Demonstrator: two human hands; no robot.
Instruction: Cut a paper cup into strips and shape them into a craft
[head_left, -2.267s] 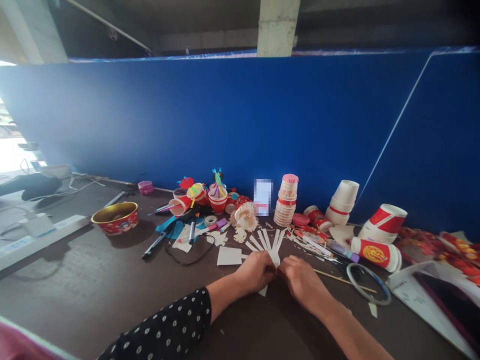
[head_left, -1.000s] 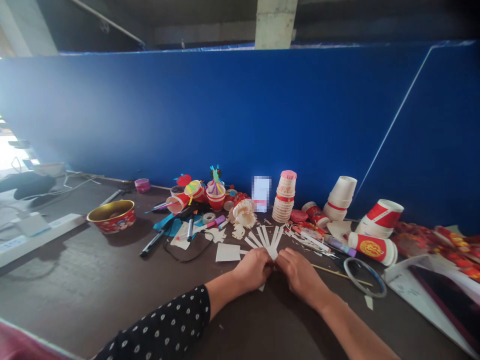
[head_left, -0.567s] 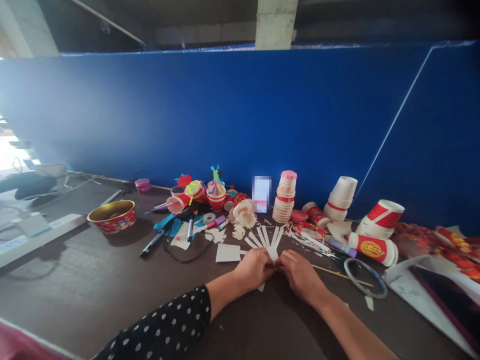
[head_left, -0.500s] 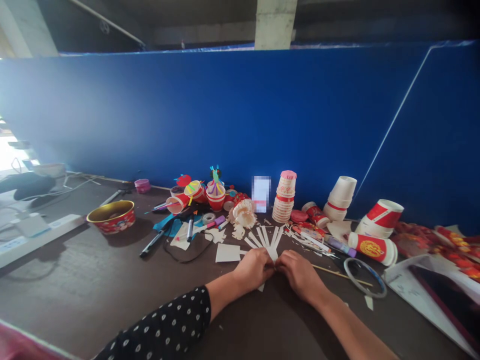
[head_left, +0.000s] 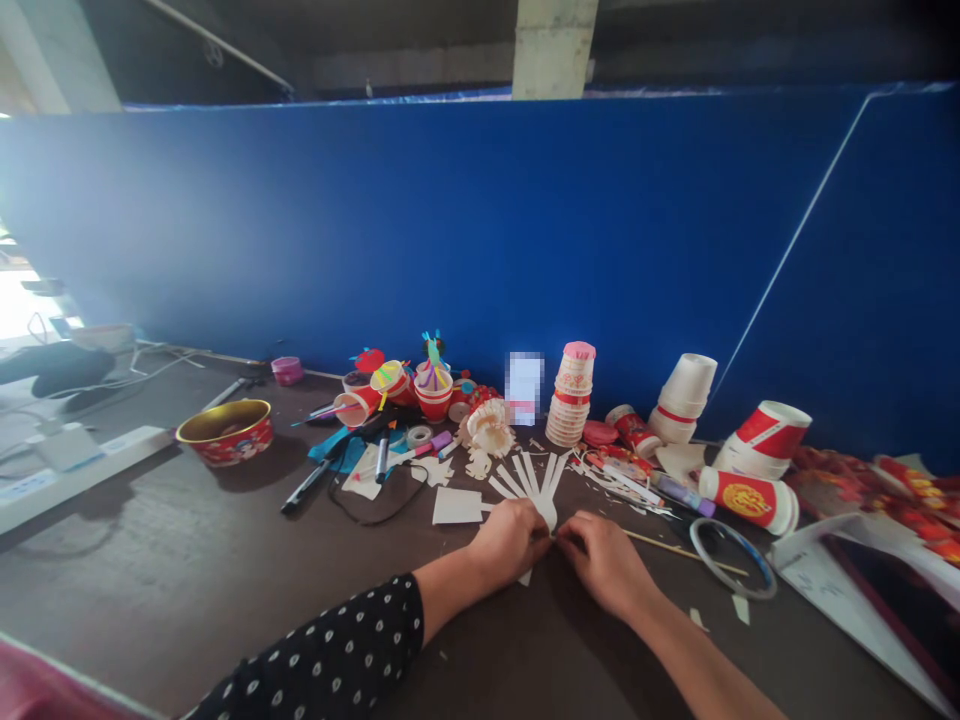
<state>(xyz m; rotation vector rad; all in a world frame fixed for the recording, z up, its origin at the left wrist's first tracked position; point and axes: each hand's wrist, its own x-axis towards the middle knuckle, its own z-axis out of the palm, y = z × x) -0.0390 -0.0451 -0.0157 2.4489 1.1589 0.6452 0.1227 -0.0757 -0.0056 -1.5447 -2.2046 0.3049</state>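
A white paper cut-out point(head_left: 541, 490), with several narrow strips fanning away from me, stands out between my hands over the dark table. My left hand point(head_left: 510, 540) is closed on its near left part, thumb and fingers pinched together. Just right of the paper's lower end, my right hand point(head_left: 607, 562) has its fingertips pressed together; whether something small is in them I cannot make out. A white card piece point(head_left: 457, 506) lies left of my left hand, partly joined to or overlapped by a strip that runs behind that hand. A small paper bit pokes out under my left wrist.
Behind my hands are a stack of paper cups point(head_left: 568, 395), markers point(head_left: 382, 455) and paper scraps. On the right are a tape roll point(head_left: 733, 558), a wooden stick point(head_left: 675, 547) and a tipped red cup point(head_left: 750, 500). A red-gold bowl point(head_left: 229, 445) and a power strip point(head_left: 90, 478) stand left.
My right hand has drawn slightly right, away from my left hand, and a small gap shows between them. My left hand keeps its hold on the paper.
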